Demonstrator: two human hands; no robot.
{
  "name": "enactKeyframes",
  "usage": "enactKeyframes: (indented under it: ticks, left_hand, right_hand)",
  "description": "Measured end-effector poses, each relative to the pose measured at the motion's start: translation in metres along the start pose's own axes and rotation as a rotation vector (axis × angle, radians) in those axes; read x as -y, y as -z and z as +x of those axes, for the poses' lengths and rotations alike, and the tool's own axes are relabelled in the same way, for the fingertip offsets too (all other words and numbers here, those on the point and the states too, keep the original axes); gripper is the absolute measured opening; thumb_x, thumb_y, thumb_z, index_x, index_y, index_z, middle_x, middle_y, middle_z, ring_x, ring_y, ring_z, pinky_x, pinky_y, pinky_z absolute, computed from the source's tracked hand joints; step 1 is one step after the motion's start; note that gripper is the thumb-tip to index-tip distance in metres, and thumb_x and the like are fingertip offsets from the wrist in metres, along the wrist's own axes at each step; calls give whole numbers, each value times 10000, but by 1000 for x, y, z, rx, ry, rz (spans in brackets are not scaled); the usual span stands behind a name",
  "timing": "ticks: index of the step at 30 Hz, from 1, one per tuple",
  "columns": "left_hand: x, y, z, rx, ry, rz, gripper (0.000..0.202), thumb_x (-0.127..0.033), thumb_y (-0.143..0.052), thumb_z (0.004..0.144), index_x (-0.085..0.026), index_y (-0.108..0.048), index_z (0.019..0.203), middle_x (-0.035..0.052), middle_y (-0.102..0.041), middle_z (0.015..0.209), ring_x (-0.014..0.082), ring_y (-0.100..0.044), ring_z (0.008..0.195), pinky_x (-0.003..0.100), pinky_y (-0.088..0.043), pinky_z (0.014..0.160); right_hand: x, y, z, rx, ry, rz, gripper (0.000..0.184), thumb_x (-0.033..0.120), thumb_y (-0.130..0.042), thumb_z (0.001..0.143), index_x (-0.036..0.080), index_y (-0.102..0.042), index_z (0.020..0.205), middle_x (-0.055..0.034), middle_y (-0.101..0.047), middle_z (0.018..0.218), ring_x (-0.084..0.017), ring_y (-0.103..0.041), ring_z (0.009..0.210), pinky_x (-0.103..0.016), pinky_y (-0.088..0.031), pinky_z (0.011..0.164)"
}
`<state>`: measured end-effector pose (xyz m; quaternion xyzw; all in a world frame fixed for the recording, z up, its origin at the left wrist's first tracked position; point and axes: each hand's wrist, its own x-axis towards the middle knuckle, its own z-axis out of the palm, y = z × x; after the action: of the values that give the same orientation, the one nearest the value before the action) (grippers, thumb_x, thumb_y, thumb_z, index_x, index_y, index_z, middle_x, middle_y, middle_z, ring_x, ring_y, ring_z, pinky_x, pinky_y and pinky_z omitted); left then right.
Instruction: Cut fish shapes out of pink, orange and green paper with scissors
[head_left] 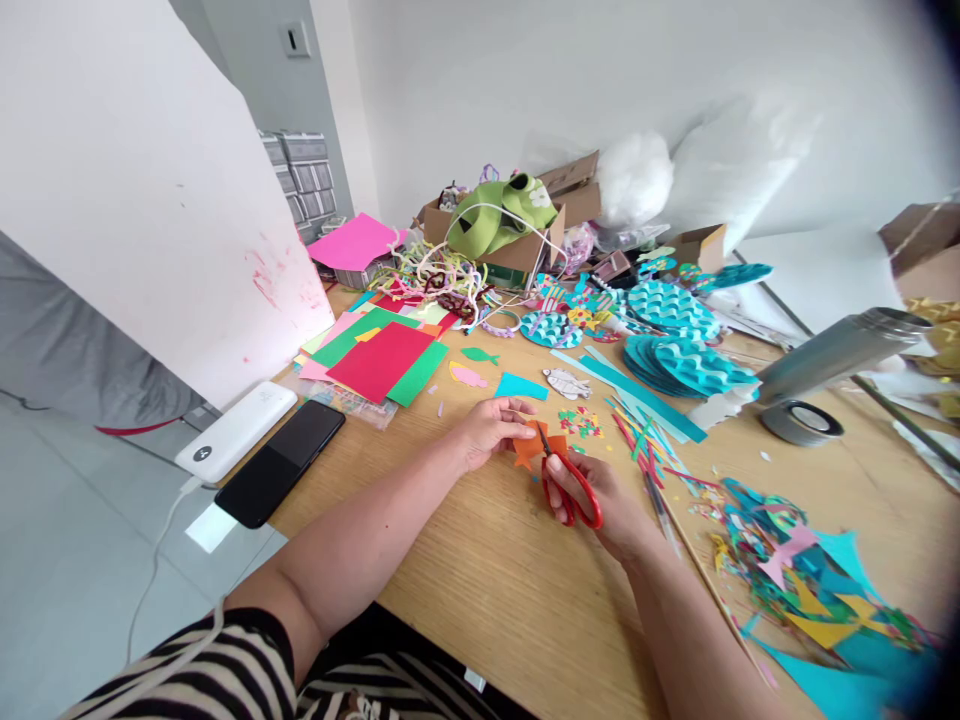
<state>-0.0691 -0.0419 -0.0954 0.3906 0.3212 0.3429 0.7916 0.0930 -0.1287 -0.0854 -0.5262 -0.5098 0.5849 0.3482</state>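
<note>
My left hand [491,432] pinches a small piece of orange paper [527,447] above the table. Red-handled scissors [577,492] are in my right hand [600,490], fingers through the loops, their dark blades at the orange paper. Part of the paper hangs below my left fingers with a jagged outline. Just beyond my hands lie a blue paper piece [521,387], a white fish cutout with drawn lines [567,383], a pink fish cutout [468,375] and a green one [480,355]. Tiny coloured paper bits [581,424] are heaped close to the scissors.
Coloured paper sheets [382,360] lie at left, near a black phone [281,465] and white power bank [236,430] at the table edge. Blue wavy discs [682,370], a steel flask [840,360] and paper scraps [795,560] fill the right. A cardboard box [517,255] stands behind.
</note>
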Motion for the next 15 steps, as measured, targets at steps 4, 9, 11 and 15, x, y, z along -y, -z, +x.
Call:
enactKeyframes:
  ticks: [4, 9, 11, 15]
  left_hand:
    - [1, 1, 1, -7, 4, -1, 404, -92, -763, 579, -130, -591, 943, 27, -655, 771, 126, -628, 650, 237, -477, 594]
    - [1, 1, 1, 0, -1, -1, 424, -116, -783, 561, -135, -592, 940, 9, -636, 740, 117, -619, 632, 230, -468, 580]
    - [0, 1, 0, -4, 1, 4, 430, -123, -791, 559, -134, -593, 941, 7, -631, 736, 116, -617, 629, 226, -460, 573]
    - [0, 0, -1, -9, 3, 4, 428, -129, -799, 560, -138, -596, 937, 11, -635, 751, 120, -620, 649, 230, -459, 592]
  right_hand:
    - [1, 0, -1, -4, -3, -8, 517, 669, -649, 735, 179, -540, 611, 12, -560, 522, -104, -493, 411, -218, -303, 412]
    - [1, 1, 0, -9, -1, -20, 521, 674, -650, 727, 180, -549, 593, 13, -555, 504, -103, -491, 402, -217, -304, 406]
    - [1, 1, 0, -14, -2, -23, 522, 675, -659, 716, 182, -547, 587, 13, -553, 499, -103, -487, 398, -217, -302, 404]
    - [1, 1, -1, -21, -4, -26, 518, 674, -670, 703, 185, -545, 587, 14, -549, 491, -105, -483, 395, -220, -301, 401]
